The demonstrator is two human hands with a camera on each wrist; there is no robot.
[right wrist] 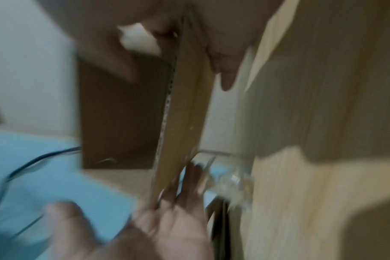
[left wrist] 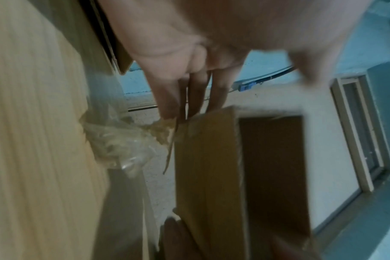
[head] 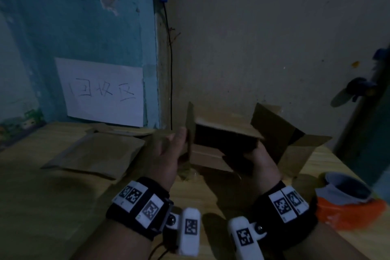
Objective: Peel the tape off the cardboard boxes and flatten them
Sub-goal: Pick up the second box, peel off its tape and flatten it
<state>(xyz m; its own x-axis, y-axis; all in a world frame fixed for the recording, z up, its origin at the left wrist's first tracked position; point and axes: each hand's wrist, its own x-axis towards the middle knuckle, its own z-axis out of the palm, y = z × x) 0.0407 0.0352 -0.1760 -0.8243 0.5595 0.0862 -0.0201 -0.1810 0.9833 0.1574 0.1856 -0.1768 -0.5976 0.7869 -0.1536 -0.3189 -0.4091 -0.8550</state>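
I hold an opened cardboard box (head: 213,158) just above the wooden table (head: 52,192), its dark inside facing me. My left hand (head: 179,141) lies with straight fingers (left wrist: 218,95) against the box's left panel (left wrist: 207,176), thumb spread apart. My right hand (head: 258,157) pinches the near right panel (right wrist: 183,114), thumb inside and fingers (right wrist: 226,75) outside. A crumpled wad of clear tape (head: 186,173) (left wrist: 122,146) (right wrist: 232,183) lies on the table under the box. Both wrist views are blurred.
Flattened cardboard (head: 95,152) lies on the table to the left, below a paper sign (head: 103,93) on the blue wall. A second opened box (head: 291,139) stands behind on the right. An orange object with a cup (head: 346,202) sits at the table's right edge.
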